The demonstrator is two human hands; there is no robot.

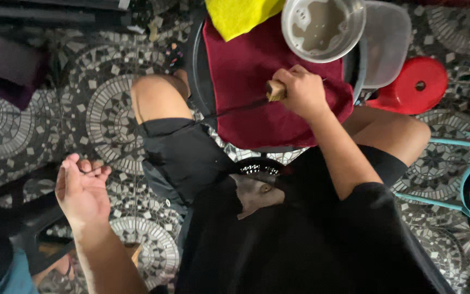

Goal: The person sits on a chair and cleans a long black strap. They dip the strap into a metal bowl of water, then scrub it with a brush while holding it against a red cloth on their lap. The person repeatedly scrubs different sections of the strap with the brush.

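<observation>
The right hand (302, 90) is closed in a tight grip around a pale wooden handle (275, 90). The handle's end is seen at 9 o'clock from the fist. A thin dark strand (229, 110) is stretched from the handle toward 8 o'clock, over the dark red cloth (246, 71) and the bare knee. Its far end is pinched by the left hand (81, 190), with fingertips pressed together. The strand looks black, thin and pulled straight. The red cloth is laid on a round stool. At 12 o'clock from the right hand, a round grey bowl (322, 27) of murky water is seen. A yellow cloth (240, 15) lies at 11 o'clock. A red plastic stool (415, 85) is seen at 3 o'clock, on the patterned tile floor (82, 92).
</observation>
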